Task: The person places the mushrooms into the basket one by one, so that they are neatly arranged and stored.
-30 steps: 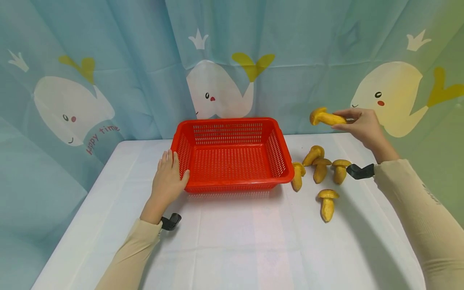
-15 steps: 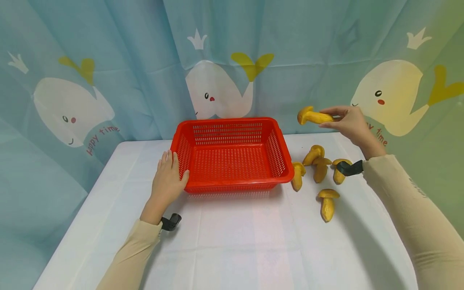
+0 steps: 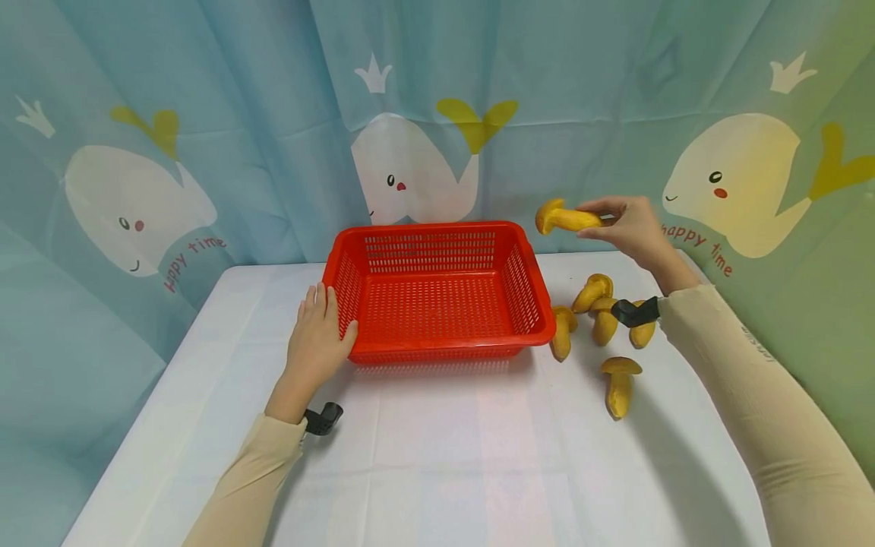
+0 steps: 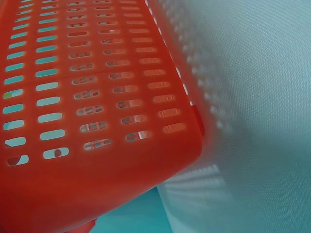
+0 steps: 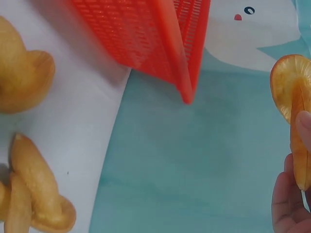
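A yellow-brown mushroom (image 3: 570,219) is pinched by its stem in my right hand (image 3: 632,228), held in the air right of the basket's back corner. Its cap points left; the right wrist view shows the cap's underside. My left hand (image 3: 317,338) lies with straight fingers against the left rim of a red plastic basket (image 3: 444,348), thumb by the front corner. Nothing lies in the basket. In the left wrist view the basket's slotted side wall (image 4: 107,165) fills the left half, and the left hand is out of sight there.
Several mushrooms lie on the white table right of the basket: one mushroom (image 3: 562,334) against its side, another mushroom (image 3: 619,387) nearer the front. My right wrist strap (image 3: 636,311) partly covers one. A blue curtain (image 3: 581,76) with whale prints hangs behind the table.
My right hand has moved left toward the basket, carrying the mushroom with it. The left hand, the basket and the lying mushrooms stay put.
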A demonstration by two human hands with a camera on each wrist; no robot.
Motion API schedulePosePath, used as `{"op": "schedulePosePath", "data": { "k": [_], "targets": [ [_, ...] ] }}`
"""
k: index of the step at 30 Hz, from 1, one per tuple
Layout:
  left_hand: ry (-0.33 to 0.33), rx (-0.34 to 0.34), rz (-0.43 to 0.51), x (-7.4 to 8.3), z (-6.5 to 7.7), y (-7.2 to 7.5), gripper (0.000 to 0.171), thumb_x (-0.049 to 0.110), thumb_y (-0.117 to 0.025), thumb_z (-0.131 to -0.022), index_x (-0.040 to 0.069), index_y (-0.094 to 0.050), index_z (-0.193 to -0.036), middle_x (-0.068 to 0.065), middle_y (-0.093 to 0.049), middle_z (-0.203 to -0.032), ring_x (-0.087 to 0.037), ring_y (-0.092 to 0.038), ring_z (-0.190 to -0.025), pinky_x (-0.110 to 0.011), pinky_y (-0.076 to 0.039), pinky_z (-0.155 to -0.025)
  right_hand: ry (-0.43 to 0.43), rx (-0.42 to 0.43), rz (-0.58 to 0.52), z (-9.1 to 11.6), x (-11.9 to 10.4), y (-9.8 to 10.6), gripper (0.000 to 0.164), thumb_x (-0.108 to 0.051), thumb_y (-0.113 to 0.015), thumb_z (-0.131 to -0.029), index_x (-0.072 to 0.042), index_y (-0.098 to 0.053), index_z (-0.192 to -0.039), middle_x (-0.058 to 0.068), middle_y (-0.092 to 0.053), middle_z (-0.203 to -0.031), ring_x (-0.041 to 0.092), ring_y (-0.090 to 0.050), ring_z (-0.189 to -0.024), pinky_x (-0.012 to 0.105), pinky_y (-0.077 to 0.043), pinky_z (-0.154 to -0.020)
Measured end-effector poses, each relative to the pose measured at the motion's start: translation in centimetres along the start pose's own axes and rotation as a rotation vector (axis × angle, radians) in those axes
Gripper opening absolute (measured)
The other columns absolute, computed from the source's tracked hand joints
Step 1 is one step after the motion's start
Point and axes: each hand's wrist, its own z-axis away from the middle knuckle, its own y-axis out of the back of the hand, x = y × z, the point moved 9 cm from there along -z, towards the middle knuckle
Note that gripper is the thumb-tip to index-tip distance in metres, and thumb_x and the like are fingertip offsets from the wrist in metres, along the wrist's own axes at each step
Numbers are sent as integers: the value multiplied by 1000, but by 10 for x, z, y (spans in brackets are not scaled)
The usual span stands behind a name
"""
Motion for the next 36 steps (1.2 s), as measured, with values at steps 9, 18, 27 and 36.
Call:
{"op": "schedulePosePath", "data": {
  "k": [9,18,27,36],
  "targets": [
    [2,1,1,-1,1,2,69,28,-45,-93,-14,-21,-143,-33,-15,-152,-45,-9,-143,-53,-11,-118,9,-12,9,-7,-10,-15,44,-17,-75,-78,-1,-64,-118,6,-66,-108,-5,-61,-74,8,-50,-67],
    [0,11,15,-1,1,3,70,28,-45,-93,-14,-21,-143,-33,-15,-152,-45,-10,-143,-54,-11,-117,35,-24,8,-15,-23,-30,41,-14,-74,-80,-1,-65,-117,16,-64,-113,-2,-61,-74,8,-50,-68],
    [-7,13,7,-1,-1,3,70,28,-46,-93,-14,-21,-143,-32,-15,-152,-45,-10,-143,-53,-11,-118,49,-39,-8,-20,-34,-43,40,-12,-73,-80,-1,-65,-117,20,-63,-116,-1,-60,-74,8,-50,-68],
    [-2,-2,3,0,-1,2,70,28,-46,-93,-14,-20,-143,-32,-15,-152,-45,-9,-143,-53,-11,-118,70,-59,-31,-25,-44,-54,38,-11,-75,-78,-1,-66,-114,17,-65,-112,-1,-62,-73,10,-51,-67]
  ]
}}
